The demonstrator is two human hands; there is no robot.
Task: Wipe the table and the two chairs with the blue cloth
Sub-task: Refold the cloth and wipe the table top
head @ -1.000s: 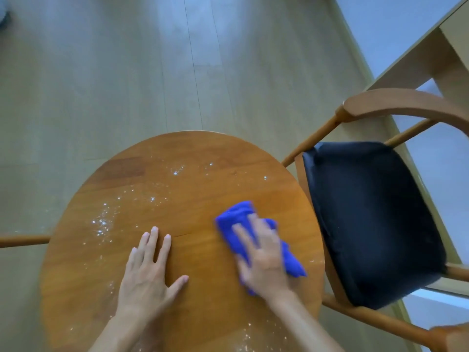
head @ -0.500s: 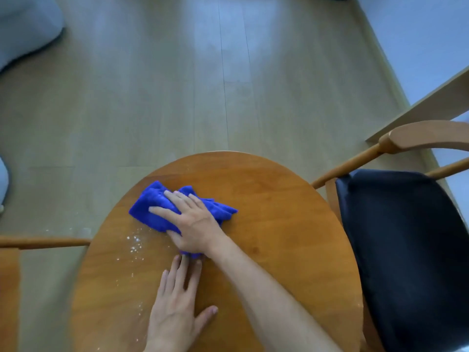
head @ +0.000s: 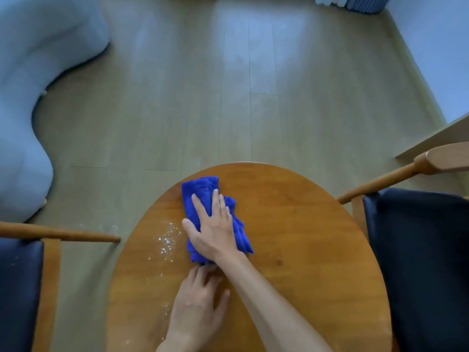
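The round wooden table [head: 304, 224] fills the lower middle of the head view. A crumpled blue cloth [head: 203, 191] lies on its far left part. My right hand [head: 213, 227] presses flat on the cloth, fingers straight and pointing away from me. My left hand [head: 198, 303] rests flat on the tabletop just behind it, fingers straight, partly under my right forearm. White crumbs [head: 166, 242] speckle the wood left of the cloth. A wooden chair with a dark seat [head: 418, 262] stands at the right. A second such chair [head: 17, 288] is at the lower left.
A pale blue sofa [head: 33, 72] curves along the left side. Light wooden floor [head: 228, 97] stretches beyond the table. A few white crumbs lie on the floor near the left chair's arm [head: 63, 235]. A light wooden piece of furniture [head: 436, 138] runs along the right wall.
My right hand swept the cloth from the right side of the table across to the far left, then a little back toward the middle. Crumbs on the far part are gone. My left hand stayed flat.
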